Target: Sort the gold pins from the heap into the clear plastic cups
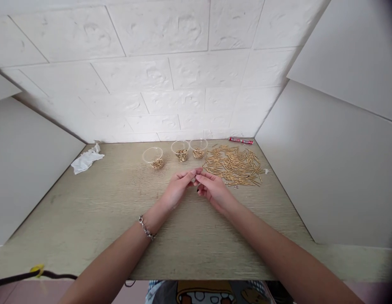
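Left hand: I see the left hand [177, 188] held just over the table [104, 211], its grip pinched, thumb and forefinger closed on a small piece [194, 178] too tiny for me to identify.
Right hand: the right hand [214, 191] meets it fingertip to fingertip, and its grip is likewise squeezed together on the same small piece.
Piece's place: between the two hands, mid-table, just in front of the cups.
Cups: three clear cups [182, 150] stand in a row behind the hands, each with brass bits in the bottom.
Pins: a loose heap of brass pins [234, 165] spreads right of the cups, near the right hand but apart from it.
Edges: I read side panels closing in the table left and right, and a brick-patterned wall [183, 84] at the back; the pins run close to the right edge.
Open room: bare table lies left of the hands as far as a crumpled white tissue [86, 160] in the back-left corner, and a broad bare strip lies toward the near edge.
Back wall: a red pen [240, 140] lies against it.
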`<action>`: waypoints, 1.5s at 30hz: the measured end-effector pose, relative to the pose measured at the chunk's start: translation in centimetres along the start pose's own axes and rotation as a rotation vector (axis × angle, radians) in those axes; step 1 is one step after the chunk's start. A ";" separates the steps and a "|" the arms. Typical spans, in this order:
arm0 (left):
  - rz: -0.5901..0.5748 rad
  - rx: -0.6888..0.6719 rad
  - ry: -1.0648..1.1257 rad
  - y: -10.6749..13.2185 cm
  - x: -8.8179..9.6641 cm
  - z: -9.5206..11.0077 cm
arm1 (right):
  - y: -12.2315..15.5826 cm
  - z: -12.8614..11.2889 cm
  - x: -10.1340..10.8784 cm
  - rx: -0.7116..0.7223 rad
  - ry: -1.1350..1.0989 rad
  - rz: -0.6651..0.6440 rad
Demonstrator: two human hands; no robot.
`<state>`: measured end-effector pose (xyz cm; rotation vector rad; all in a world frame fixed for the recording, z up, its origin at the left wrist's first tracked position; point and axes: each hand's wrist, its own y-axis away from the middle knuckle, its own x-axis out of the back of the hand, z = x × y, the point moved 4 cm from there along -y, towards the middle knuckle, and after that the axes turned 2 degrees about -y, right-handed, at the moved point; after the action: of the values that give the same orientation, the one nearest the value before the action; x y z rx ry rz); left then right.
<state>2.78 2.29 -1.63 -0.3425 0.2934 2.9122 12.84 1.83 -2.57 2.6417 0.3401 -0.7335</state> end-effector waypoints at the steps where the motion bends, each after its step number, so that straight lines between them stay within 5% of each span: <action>1: 0.012 -0.003 -0.026 0.0 0.1 0.0 | 0.0 0.0 0.1 0.001 0.008 0.007; 6: 0.086 -0.121 -0.341 0.0 0.3 0.9 | -0.2 -0.5 0.8 0.074 0.202 0.068; 11: 0.115 -0.362 -0.721 0.7 0.0 2.5 | 0.3 -2.1 0.9 0.368 0.664 0.117; 16: 0.078 -0.355 -0.761 1.1 -0.1 2.6 | 1.0 -2.7 0.5 0.539 0.893 0.127; 22: -0.019 -0.163 -0.522 0.7 -0.1 2.0 | 0.8 -2.5 0.8 0.535 0.738 0.105; 34: -0.115 -0.176 -0.333 0.1 0.3 1.3 | 0.8 -2.3 0.9 0.408 0.419 0.132; 45: -0.104 -0.234 -0.449 0.4 0.1 2.3 | 1.3 -2.7 0.8 0.534 0.584 0.113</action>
<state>2.09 2.42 0.56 0.2583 -0.1311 2.8197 15.16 1.92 -0.52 3.3195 0.1517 0.0194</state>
